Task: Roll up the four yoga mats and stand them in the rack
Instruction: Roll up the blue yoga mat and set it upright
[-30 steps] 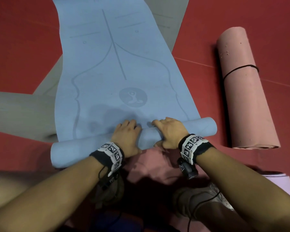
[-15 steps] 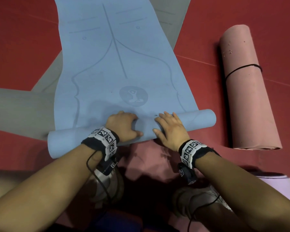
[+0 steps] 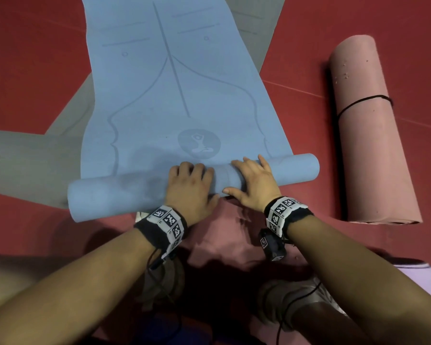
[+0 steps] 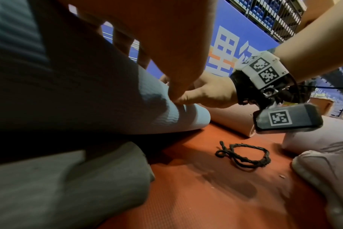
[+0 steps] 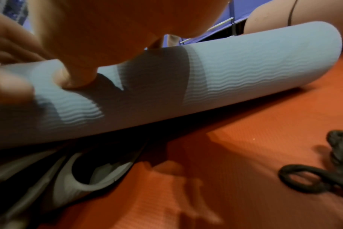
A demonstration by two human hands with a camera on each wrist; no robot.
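A blue yoga mat [image 3: 174, 78] lies flat on the red floor, its near end wound into a roll [image 3: 110, 195] that lies crosswise in front of me. My left hand [image 3: 189, 188] grips the middle of the roll, fingers curled over its top. Just to the right, my right hand [image 3: 254, 180] holds the roll [image 5: 235, 74] with spread fingers over it and the thumb [image 5: 76, 77] dug into its near side. A pink mat [image 3: 373, 135], rolled and tied with a black cord, lies to the right. A grey mat [image 3: 23, 165] lies flat under the blue one.
A lilac mat's end [image 3: 418, 275] shows at the lower right. A loose black cord loop [image 4: 245, 156] lies on the red floor between the roll and my shoes [image 3: 296, 302]. Wire shelving [image 4: 274, 18] stands behind a blue banner.
The blue roll has turned a little further away from me, closer to the round logo. Both hands shifted their hold on it, and the right fingers spread over the top.
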